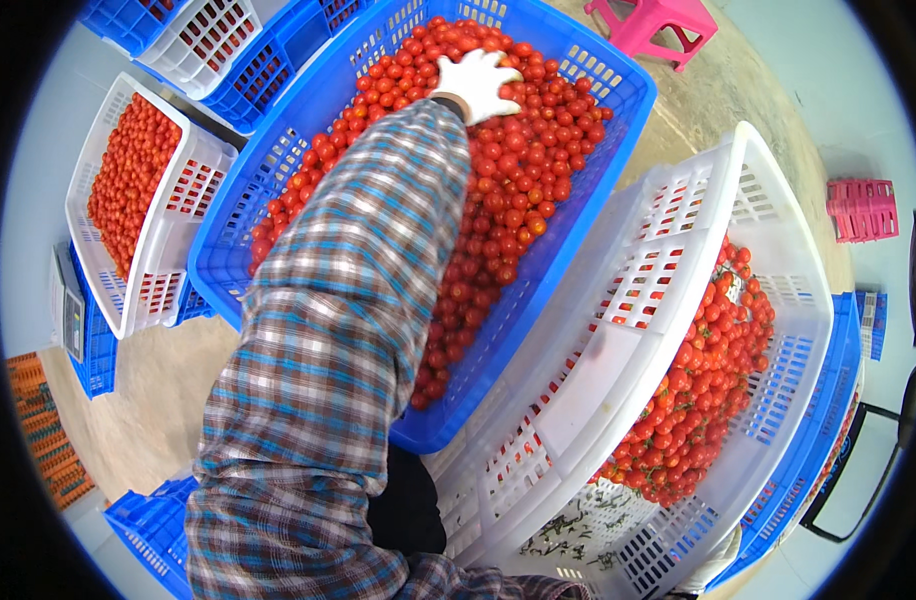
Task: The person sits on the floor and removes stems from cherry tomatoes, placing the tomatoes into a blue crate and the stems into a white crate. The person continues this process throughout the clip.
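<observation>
My left hand [479, 84], in a white glove, lies on loose red cherry tomatoes [514, 161] in a large blue plastic crate [503, 352]. Its fingers are spread, with no clear grip on any tomato. A plaid sleeve covers much of the crate's left part. At the lower right, part of my gloved right hand [717, 561] shows against the outside of a white plastic crate [792, 420]; its fingers are hidden. In that white crate lie cherry tomatoes with some green stems [690, 382], and loose green stem bits [570, 529] are scattered on its floor.
Another white crate of tomatoes [90, 217] stands at the left, near a scale with a display [73, 322]. Blue and white crates [267, 75] are stacked at the upper left. A pink plastic stool [672, 22] is beyond the blue crate, and pink stools [861, 210] stand far right.
</observation>
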A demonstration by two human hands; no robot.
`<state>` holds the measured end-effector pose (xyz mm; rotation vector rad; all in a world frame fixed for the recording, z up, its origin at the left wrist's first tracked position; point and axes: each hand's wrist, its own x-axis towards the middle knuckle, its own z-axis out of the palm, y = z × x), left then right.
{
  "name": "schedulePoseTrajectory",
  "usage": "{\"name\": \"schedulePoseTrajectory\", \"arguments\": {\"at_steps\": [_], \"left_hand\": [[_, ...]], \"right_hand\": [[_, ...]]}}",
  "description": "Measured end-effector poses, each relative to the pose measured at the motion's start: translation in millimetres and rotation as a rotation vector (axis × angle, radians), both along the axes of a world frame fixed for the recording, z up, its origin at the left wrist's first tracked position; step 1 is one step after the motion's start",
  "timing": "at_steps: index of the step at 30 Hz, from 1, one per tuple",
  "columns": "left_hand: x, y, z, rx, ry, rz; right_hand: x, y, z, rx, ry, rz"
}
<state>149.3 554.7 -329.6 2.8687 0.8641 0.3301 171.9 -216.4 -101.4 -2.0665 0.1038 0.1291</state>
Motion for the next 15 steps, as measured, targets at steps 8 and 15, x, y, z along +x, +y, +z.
{"name": "schedulePoseTrajectory", "arguments": {"at_steps": [8,15], "left_hand": [[-111.5,27.4,-5.6,0.226,-0.068,0.069],[-147.3,-89.8,2.5,0.012,-0.021,0.107]], "right_hand": [[-4.8,7.5,21.7,-0.192,0.109,-0.15],[-1.4,-1.3,-2.8,0.041,-0.008,-0.037]]}}
